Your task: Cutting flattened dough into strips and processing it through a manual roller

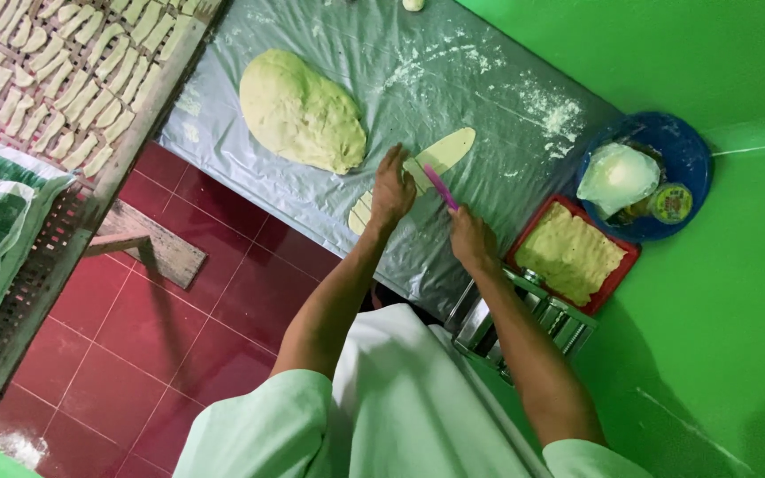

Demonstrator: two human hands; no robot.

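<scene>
A long flat strip of pale dough (443,152) lies on a table covered with clear plastic sheet (329,204). My left hand (391,188) presses flat on the strip's near part, beside several cut pieces (361,212). My right hand (471,237) holds a thin pink cutter (440,186), its blade resting across the strip. A big lump of pale dough (301,111) sits to the left of my hands on the same sheet.
A red tray of shredded dough (570,253) and a blue bowl with a plastic bag and a small jar (644,175) stand at the right. A metal pasta roller (524,323) is by my right arm. A wooden rack of cut pieces (64,80) stands left, over red floor tiles.
</scene>
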